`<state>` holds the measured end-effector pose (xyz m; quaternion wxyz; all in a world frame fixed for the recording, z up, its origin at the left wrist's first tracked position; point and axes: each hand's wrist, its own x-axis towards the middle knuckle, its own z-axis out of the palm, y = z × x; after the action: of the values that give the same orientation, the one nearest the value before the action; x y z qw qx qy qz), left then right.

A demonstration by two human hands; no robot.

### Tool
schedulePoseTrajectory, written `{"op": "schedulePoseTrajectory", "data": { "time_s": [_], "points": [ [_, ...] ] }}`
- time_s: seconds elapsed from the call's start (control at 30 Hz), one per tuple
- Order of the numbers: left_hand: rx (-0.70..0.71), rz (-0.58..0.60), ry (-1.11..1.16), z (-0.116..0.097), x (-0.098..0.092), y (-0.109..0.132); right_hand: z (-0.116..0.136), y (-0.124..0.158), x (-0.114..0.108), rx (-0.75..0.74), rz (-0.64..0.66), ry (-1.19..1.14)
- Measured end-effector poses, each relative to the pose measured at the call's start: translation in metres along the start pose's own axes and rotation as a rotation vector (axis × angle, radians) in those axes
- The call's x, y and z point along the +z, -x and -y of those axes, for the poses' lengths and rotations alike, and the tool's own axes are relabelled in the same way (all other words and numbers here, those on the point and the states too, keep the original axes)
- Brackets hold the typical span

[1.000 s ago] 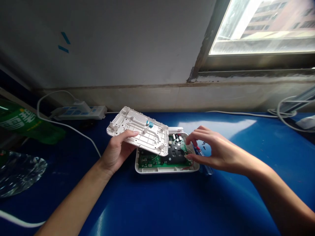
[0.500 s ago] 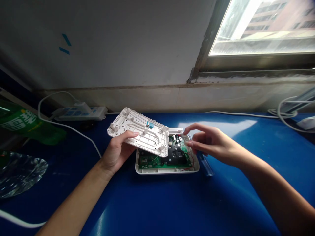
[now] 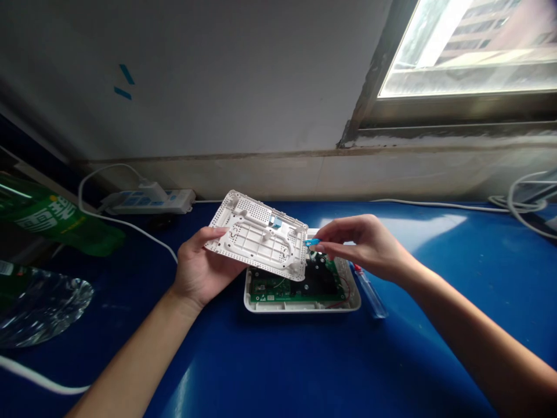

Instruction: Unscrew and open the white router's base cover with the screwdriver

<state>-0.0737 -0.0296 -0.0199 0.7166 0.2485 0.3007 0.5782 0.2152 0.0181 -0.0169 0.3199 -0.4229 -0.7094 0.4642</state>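
My left hand grips a white perforated plastic cover by its left end, thumb on top, its ribbed inner side facing me. A small blue piece sits near the cover's upper edge. My right hand pinches another small blue piece by the cover's right edge; its exact kind is too small to tell. Below the cover lies an open white housing with a green circuit board, a black plate and a thin red wire. The cover hides the housing's back left part.
Right of the housing lies a clear-handled screwdriver with a red collar. A white power strip with a plugged-in cable stands by the wall. Green bottle and clear bottle lie at left. White cables coil at right.
My right hand has moved left from over the housing's right end to the cover's edge, and a blue piece now shows in its fingers. The cover has shifted slightly right in view.
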Motion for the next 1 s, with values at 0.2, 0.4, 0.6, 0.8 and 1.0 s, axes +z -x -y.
{"op": "schedulePoseTrajectory", "data": {
  "time_s": [0.2,0.4,0.6,0.8,1.0],
  "points": [
    [0.026,-0.046,-0.011,-0.002,0.002,0.0,0.005,-0.001,0.008,-0.3,-0.217,0.314],
    [0.096,-0.089,-0.067,-0.003,0.003,0.0,0.014,-0.004,0.011,-0.059,0.045,0.076],
    [0.079,-0.073,-0.044,-0.003,0.002,-0.001,0.017,-0.01,0.011,-0.118,-0.004,0.154],
    [0.053,-0.081,-0.024,-0.003,0.003,-0.001,0.018,-0.012,0.015,-0.148,-0.038,0.163],
    [0.045,-0.067,-0.044,-0.004,0.002,0.0,0.015,-0.015,0.018,-0.268,-0.084,0.306]
  ]
}}
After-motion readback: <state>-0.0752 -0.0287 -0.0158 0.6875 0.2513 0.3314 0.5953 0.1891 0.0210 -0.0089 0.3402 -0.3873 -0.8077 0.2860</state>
